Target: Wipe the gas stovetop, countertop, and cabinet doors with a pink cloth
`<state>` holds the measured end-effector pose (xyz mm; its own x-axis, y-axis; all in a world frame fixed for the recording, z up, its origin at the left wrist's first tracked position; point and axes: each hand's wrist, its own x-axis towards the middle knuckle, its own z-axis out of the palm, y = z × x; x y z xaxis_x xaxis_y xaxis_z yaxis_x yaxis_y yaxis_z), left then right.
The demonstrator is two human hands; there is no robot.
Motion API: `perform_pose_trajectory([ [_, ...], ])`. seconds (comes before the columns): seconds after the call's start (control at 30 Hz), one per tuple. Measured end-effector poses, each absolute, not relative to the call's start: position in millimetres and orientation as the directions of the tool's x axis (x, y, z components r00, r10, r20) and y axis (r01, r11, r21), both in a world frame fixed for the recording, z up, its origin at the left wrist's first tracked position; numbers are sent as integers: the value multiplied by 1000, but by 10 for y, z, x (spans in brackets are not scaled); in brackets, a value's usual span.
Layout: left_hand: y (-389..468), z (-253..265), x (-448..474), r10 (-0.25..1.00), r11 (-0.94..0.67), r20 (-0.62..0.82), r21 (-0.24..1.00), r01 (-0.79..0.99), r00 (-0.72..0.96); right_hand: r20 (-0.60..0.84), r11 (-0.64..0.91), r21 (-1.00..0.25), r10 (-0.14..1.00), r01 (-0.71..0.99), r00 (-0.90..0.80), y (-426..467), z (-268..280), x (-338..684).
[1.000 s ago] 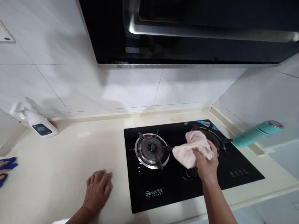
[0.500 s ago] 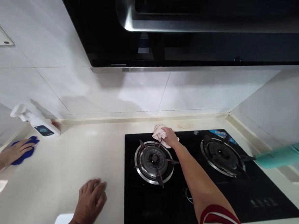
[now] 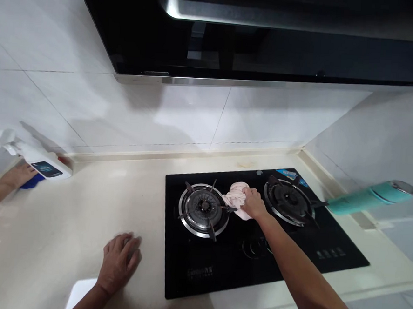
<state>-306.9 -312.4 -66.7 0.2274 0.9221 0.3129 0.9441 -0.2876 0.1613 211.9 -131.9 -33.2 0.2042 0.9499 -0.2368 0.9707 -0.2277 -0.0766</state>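
On the black glass hob, my right hand is closed round a crumpled pale pink cloth. The cloth rests on the glass between the left burner and the right burner, beside a pan-support arm of the left one. My left hand lies palm down on the cream countertop, left of the hob, with fingers loosely bent and nothing visible in them. Under that forearm shows the corner of a white object, its kind unclear.
Another person's hand presses a blue cloth at the far left, partly behind a white spray bottle. A turquoise flask-like cylinder is at the right wall. Overhead hangs a black range hood.
My right hand has moved the pink cloth from the hob's back edge forward and right, between the burners. My left hand stays put. The other person's hand has moved behind the spray bottle.
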Motion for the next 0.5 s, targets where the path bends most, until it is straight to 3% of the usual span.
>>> perform_pose_trajectory([
  [0.17, -3111, -668, -3046, 925, -284, 309, 171, 944, 222, -247, -300, 9, 924, 954, 293, -1797, -334, 1999],
  [0.5, -3105, -608, -2989, 952, -239, 235, 158, 958, 198, -134, -255, 120, 954, 960, 270, -2317, -248, 1574],
])
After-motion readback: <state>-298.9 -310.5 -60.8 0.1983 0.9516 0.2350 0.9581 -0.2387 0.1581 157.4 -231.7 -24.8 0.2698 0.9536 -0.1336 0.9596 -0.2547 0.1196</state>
